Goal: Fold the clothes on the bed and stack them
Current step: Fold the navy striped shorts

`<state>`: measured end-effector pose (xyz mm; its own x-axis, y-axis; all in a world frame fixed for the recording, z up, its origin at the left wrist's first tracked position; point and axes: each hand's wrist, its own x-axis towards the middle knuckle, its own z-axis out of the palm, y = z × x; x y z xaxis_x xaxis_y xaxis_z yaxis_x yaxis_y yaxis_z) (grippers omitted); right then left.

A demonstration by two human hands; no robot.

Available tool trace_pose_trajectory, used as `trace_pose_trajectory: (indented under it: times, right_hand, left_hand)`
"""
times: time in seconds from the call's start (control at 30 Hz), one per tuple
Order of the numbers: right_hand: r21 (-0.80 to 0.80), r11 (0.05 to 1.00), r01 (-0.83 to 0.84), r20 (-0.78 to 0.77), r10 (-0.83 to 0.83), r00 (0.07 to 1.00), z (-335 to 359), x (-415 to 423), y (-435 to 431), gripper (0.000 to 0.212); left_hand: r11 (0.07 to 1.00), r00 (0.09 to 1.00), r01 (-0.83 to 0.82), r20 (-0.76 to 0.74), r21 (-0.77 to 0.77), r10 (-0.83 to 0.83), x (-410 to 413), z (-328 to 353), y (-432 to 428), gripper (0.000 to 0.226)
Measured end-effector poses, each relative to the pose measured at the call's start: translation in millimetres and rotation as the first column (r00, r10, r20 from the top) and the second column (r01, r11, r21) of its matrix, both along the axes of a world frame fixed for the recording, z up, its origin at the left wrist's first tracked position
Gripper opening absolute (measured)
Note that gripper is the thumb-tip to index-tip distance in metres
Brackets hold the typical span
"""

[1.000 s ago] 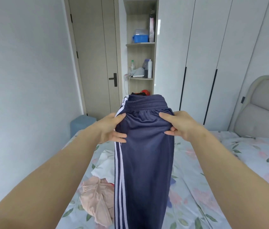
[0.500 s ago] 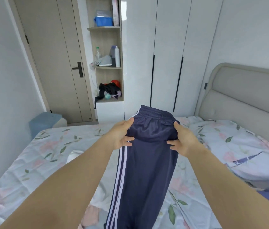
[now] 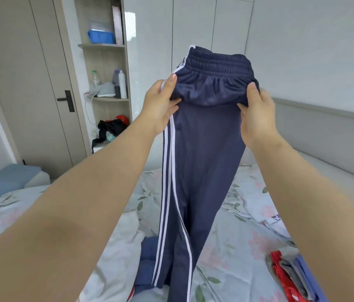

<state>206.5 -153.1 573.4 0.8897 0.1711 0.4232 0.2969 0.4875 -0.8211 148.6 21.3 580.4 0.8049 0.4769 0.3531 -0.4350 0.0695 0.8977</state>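
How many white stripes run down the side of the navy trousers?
3 white stripes, running side by side down the left edge of the navy trousers, from below the left hand toward the bed. The opposite side seam is hidden.

You get bright, even, soft daylight with weak shadows, a pale glare patch on the glossy wardrobe door (image 3: 150, 51), wide-angle bowing of door (image 3: 19, 83) and wall lines toward the edges, and slightly blurred near forearms.
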Motion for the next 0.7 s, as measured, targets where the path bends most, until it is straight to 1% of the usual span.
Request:
trace_pose_trajectory:
  times: [0.13,0.27,0.37,0.53,0.7]
  right_hand:
    - [0.014,1.0,0.026,0.089,-0.027,0.996,21.3,-38.9,-13.7,0.021]
    - [-0.008,0.998,0.065,0.149,-0.063,0.987,31.5,-84.6,-26.1,0.021]
    - [-0.062,0.988,0.139,0.145,-0.129,0.981,25.6,-118.3,-35.3,0.025]
    - [-0.18,0.952,0.247,0.102,-0.232,0.967,4.0,-168.0,-55.3,0.023]
    - [-0.313,0.892,0.325,0.086,-0.314,0.945,-36.3,-194.8,-79.8,0.033]
  left_hand:
    - [0.999,0.997,0.022,0.073,0.031,-0.024,-31.2,20.6,-10.3,0.023]
    - [0.998,0.996,0.037,0.075,0.051,-0.041,-72.0,27.8,-19.6,0.024]
    - [0.996,0.997,0.071,0.026,0.054,-0.073,-103.4,21.0,-26.0,0.024]
    - [0.99,0.986,0.141,-0.097,0.02,-0.139,-147.8,-7.1,-40.3,0.023]
    - [0.995,0.97,0.074,-0.236,0.06,-0.058,-182.0,-40.6,-53.2,0.022]
